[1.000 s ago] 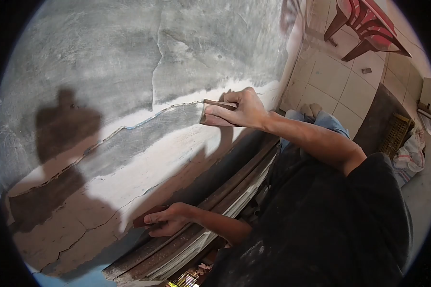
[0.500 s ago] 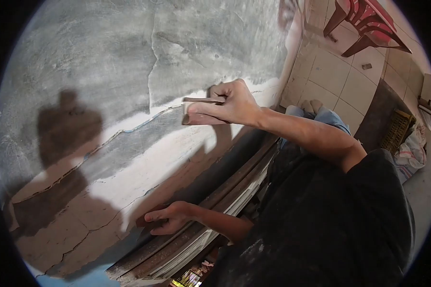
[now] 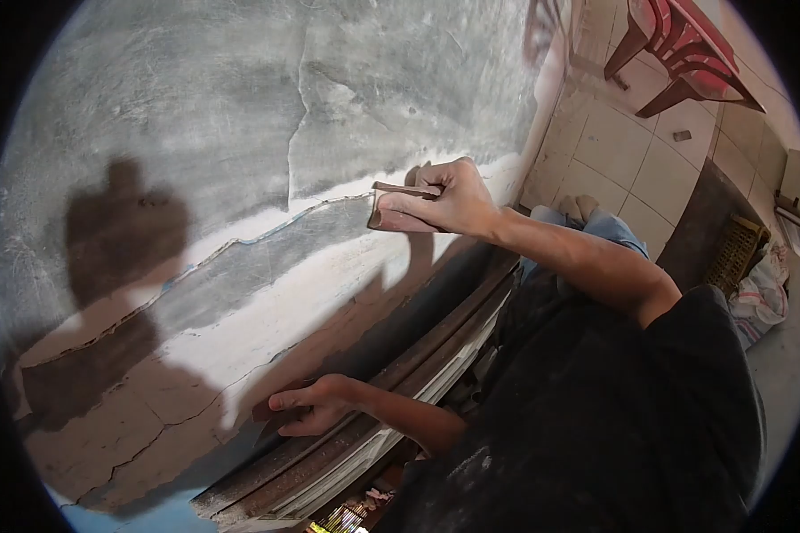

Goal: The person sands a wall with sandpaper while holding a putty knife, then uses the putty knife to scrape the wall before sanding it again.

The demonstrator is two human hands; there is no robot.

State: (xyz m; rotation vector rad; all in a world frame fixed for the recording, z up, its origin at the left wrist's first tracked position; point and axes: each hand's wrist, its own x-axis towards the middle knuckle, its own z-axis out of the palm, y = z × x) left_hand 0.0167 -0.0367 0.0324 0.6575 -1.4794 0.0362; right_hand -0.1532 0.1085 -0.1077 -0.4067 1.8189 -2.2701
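My right hand (image 3: pixel 458 197) is closed around a folded piece of brown sandpaper (image 3: pixel 404 219), thumb along one side and fingers curled on the other. The sandpaper is at the wall (image 3: pixel 196 115), beside a white-filled crack (image 3: pixel 267 233). Lower down, my left hand (image 3: pixel 320 406) is closed on a flat dark brown piece (image 3: pixel 264 410), with the thumb on top. The fingers cover much of that piece, so its kind is unclear. Grey, patchy plaster and a white smoothed band cover the wall, and shadows fall across it.
Long brown boards (image 3: pixel 356 404) lean along the wall's foot, close by my left forearm. Red plastic chairs (image 3: pixel 684 53) stand on the tiled floor (image 3: pixel 609 133). A yellow crate (image 3: pixel 736 253) and a white sack (image 3: pixel 760 298) are at the right.
My right hand has slid to the right along the wall with the sandpaper. My left hand stays in nearly the same place. The view has shifted slightly.
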